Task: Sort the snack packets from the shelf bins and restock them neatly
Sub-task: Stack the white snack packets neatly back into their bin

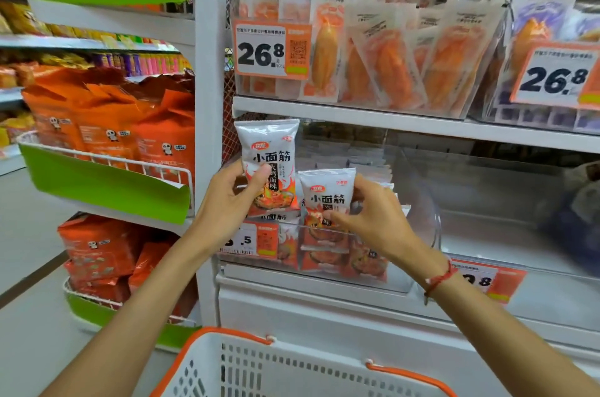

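My left hand (227, 202) grips a white and orange snack packet (269, 156) upright above the clear shelf bin (418, 228). My right hand (373, 218) pinches a second, matching packet (326, 192) at the bin's front rim, a little lower and to the right of the first. Inside the bin, more of the same packets (324, 254) stand behind the clear front wall, and flat white packets lie stacked further back.
A white basket with orange handles (292, 364) sits below my arms. The shelf above holds bins of orange fish-like packets (373, 65) with 26.8 price tags. Left racks carry orange bags (107, 124). The clear bin to the right (503, 202) looks mostly bare.
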Demonstrator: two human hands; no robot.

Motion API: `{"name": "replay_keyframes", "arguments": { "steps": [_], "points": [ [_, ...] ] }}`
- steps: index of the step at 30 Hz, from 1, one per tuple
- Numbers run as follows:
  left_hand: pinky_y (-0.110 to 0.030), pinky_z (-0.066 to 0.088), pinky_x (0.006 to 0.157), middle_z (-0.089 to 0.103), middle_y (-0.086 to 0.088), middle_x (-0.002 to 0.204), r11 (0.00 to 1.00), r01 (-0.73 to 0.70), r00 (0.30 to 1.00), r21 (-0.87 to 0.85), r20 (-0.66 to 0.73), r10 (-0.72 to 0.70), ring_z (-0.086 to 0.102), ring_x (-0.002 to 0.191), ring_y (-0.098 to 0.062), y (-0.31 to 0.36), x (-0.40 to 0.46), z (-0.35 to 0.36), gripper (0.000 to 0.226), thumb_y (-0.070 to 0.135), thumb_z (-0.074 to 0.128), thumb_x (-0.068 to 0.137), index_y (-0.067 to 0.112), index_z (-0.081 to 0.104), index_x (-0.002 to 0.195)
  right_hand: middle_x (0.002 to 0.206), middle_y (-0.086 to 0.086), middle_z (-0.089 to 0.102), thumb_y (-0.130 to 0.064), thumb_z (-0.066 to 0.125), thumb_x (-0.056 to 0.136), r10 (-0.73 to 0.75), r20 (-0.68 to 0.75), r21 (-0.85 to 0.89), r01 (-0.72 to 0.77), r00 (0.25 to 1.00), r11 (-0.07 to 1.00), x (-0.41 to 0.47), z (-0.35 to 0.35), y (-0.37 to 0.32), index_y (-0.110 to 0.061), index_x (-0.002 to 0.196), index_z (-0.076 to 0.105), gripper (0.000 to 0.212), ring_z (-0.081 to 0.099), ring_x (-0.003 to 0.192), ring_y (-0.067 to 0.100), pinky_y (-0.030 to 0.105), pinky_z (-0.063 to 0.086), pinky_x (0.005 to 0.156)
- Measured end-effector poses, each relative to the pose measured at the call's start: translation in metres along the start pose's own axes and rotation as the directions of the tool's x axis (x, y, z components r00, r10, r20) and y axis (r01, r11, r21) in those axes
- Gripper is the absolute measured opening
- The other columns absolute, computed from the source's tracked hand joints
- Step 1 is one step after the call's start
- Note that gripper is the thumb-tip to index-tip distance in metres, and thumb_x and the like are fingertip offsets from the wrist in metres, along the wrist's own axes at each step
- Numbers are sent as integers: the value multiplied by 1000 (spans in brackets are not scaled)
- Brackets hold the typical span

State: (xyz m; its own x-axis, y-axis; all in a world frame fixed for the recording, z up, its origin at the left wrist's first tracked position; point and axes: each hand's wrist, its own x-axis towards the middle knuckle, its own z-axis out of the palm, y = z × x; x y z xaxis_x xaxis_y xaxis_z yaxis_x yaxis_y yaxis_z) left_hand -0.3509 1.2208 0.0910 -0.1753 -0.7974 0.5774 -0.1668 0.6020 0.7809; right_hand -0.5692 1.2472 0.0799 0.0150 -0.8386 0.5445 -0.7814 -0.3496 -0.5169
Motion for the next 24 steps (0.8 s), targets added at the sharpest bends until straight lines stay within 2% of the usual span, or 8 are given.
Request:
{"name": "replay_keyframes", "arguments": {
  "steps": [3, 7, 10, 13, 15, 18, 22, 24],
  "points": [
    [-2, 42, 64, 63, 14, 84, 999, 19, 1000, -41, -8, -20, 60, 73, 15, -6, -5, 0, 15, 16, 50, 98, 22, 62, 91, 126, -9, 56, -35, 81, 73, -40, -65, 4, 41, 997, 999, 1, -8, -6, -29, 139, 37, 79, 52, 110, 8, 28, 48, 86],
    [-4, 45, 63, 66, 14, 88, 993, 64, 997, -102, -41, -69, 63, 75, 12, -12, -5, 1, 13, 17, 51, 98, 12, 63, 97, 123, -1, 56, -30, 77, 79, -109, 110, -281, 136, 988, 950, 9, -8, -4, -23, 128, 46, 58, 54, 109, 21, 35, 46, 84],
    [-4, 44, 63, 65, 11, 93, 991, 77, 996, -110, -44, -82, 63, 76, 12, -13, -3, 2, 13, 18, 51, 98, 14, 63, 100, 110, 4, 64, -30, 78, 78, -43, 196, -292, 100, 980, 951, 10, -4, -3, -23, 120, 42, 56, 61, 88, 25, 41, 49, 68],
    [-5, 46, 65, 67, 10, 99, 989, 96, 994, -113, -31, -100, 64, 81, 11, -16, -1, 2, 16, 21, 51, 98, 15, 64, 104, 107, 2, 67, -38, 74, 81, -77, 274, -383, 183, 959, 905, 12, -4, 0, -25, 120, 43, 51, 62, 88, 24, 35, 44, 61],
    [-6, 47, 68, 68, 11, 104, 987, 111, 993, -114, -14, -113, 65, 88, 8, -18, 0, 0, 17, 23, 51, 98, 17, 64, 106, 111, 1, 68, -43, 66, 87, -83, 307, -363, 197, 948, 911, 16, -10, 0, -28, 123, 50, 43, 61, 97, 23, 33, 42, 66],
    [-5, 46, 72, 68, 17, 104, 992, 96, 995, -82, 1, -96, 64, 93, 8, -19, 2, -4, 18, 25, 51, 98, 20, 65, 108, 122, -6, 66, -38, 60, 93, -105, 212, -264, 160, 972, 951, 19, -18, 1, -26, 121, 63, 31, 60, 111, 15, 31, 45, 87],
    [-8, 48, 73, 70, 20, 99, 992, 89, 996, -86, -2, -89, 66, 96, 4, -18, 2, -5, 17, 29, 51, 97, 27, 64, 108, 102, -1, 74, -35, 62, 92, -97, 267, -311, 181, 959, 933, 18, -10, 8, -26, 114, 69, 25, 67, 97, 20, 37, 52, 80],
    [-10, 49, 77, 71, 23, 100, 992, 68, 998, -105, 0, -69, 65, 97, 3, -15, 4, -6, 17, 32, 53, 96, 31, 63, 109, 108, -3, 72, -39, 62, 91, -91, 270, -330, 181, 959, 927, 20, -14, 6, -28, 118, 67, 29, 62, 104, 17, 31, 49, 83]
  ]
}}
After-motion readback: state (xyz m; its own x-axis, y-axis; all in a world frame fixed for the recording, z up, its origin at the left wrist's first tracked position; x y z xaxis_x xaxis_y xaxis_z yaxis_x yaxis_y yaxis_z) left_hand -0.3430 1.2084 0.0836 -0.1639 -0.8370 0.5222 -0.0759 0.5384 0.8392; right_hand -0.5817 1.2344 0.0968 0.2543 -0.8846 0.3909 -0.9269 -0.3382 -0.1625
